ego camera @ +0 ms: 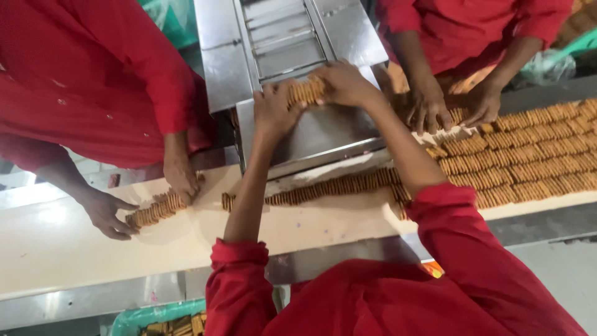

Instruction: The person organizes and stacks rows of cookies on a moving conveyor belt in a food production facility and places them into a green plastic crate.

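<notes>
Left hand (273, 112) and right hand (343, 84): each grip clamped on ends of biscuit stack (306, 91) over metal chute (323, 134).

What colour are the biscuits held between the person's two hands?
Golden brown. The stack of biscuits between the left hand and right hand shows best in the head view.

No labels, signs or screens are shown. Clear plastic wrapping (547, 65), crumpled and greenish, is seen at the upper right, beyond the surface (74, 242). A similar piece of thin plastic (171, 18) is seen at the top, left of the metal chute. Whether either is a package cannot be told. No boxed or wrapped goods are seen elsewhere.
</notes>
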